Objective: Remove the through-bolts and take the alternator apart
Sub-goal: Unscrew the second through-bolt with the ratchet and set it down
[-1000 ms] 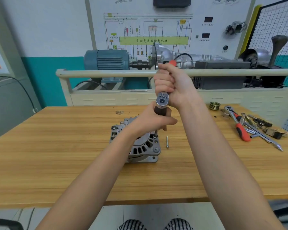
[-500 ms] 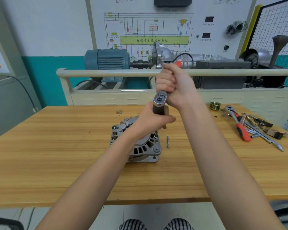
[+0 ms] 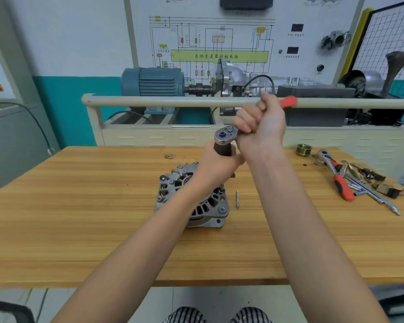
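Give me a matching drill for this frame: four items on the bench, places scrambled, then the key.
Items
1. loose through-bolt
2. grooved pulley
3. spare ratchet
4. ratchet in use

Places
A. in the tool pile at the right end of the table
B. held above the alternator, right hand on its red handle
C. lying on the table just right of the alternator
D. far edge of the table, left of the tool pile

Pairs: 1-C, 2-D, 3-A, 4-B
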A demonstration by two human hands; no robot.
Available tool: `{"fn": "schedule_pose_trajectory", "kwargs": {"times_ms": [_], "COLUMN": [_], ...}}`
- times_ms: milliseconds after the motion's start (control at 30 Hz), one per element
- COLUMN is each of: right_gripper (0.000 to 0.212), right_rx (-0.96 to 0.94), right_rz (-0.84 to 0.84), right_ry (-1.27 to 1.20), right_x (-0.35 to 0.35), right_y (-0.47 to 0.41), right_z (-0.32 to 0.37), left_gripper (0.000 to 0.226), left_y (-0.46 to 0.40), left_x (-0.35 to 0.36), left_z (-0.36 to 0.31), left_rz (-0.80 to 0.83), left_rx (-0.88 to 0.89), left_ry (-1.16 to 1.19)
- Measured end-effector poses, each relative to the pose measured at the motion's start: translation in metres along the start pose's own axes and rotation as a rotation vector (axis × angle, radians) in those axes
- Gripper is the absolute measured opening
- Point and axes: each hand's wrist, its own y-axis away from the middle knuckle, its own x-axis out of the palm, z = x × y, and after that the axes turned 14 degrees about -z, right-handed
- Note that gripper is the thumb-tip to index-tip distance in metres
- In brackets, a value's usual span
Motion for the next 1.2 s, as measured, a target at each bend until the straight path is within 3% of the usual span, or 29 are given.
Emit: {"fn": "schedule_pose_trajectory", "kwargs": {"times_ms": [133, 233, 300, 433, 500, 600, 733, 833, 900, 1100, 1200], "right_gripper": [0.044, 0.044, 0.046, 0.044, 0.041, 0.042, 0.045, 0.05, 0.049, 0.041, 0.044], "right_rx": [0.486, 0.56, 0.477, 0.004, -0.129, -0.05, 0.388, 0.516, 0.457, -0.168, -0.069], "right_rz": [0.226, 0.263, 0.2, -0.026, -0.066, -0.026, 0.161, 0.22, 0.166, -0.104, -0.047], "right_ry": [0.3, 0.326, 0.215, -0.049, -0.117, -0.019, 0.272, 0.352, 0.271, -0.098, -0.037], "right_x": [0.011, 0.013, 0.011, 0.002, -0.001, 0.001, 0.015, 0.018, 0.017, 0.002, 0.004], "right_y": [-0.014, -0.016, -0.013, -0.003, 0.003, 0.001, -0.011, -0.013, -0.011, 0.006, 0.004], "right_z": [0.007, 0.005, 0.004, -0.003, -0.008, -0.004, 0.004, 0.002, 0.002, -0.007, -0.005], "left_gripper": [0.034, 0.039, 0.036, 0.024, 0.032, 0.036, 0.036, 0.04, 0.039, 0.025, 0.03], "left_y": [-0.002, -0.003, -0.002, -0.002, -0.002, -0.002, -0.004, -0.003, -0.001, -0.002, 0.0], "left_x": [-0.016, -0.013, -0.008, 0.004, 0.007, 0.001, -0.016, -0.014, -0.01, 0.006, 0.003], "left_z": [-0.006, -0.004, 0.0, 0.005, 0.004, 0.003, 0.0, 0.001, 0.003, 0.0, 0.001], "left_rz": [0.329, 0.369, 0.263, -0.017, -0.104, -0.023, 0.303, 0.313, 0.225, -0.094, -0.071], "left_rx": [0.063, 0.052, 0.054, 0.009, -0.042, -0.038, 0.031, 0.021, 0.014, -0.05, -0.029], "left_ry": [-0.13, -0.098, -0.085, 0.055, 0.118, 0.084, -0.046, -0.061, -0.051, 0.091, 0.067]}}
